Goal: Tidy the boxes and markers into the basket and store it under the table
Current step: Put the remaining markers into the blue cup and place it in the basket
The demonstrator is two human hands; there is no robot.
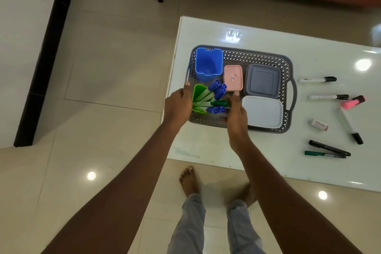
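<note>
Head view. Note basket (pixel 257 56) at left edge of surface (pixel 226 150). Observe left hand (pixel 178 106) clamped on green holder (pixel 199 90) in basket's near-left corner, long axis lying left to right, marker caps (pixel 218 89) pointing toward right hand (pixel 237 115). Cannot tell whether right hand, fingers against caps, grips. Expect loose markers (pixel 317 80) next: well apart, toward right edge, nearer right hand.

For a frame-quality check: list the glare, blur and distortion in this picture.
Head view: round lamp glare on the glossy table and floor; a bright square reflection beyond the basket; wide-angle bending skews the table edges; the loose markers at right look slightly soft.
</note>
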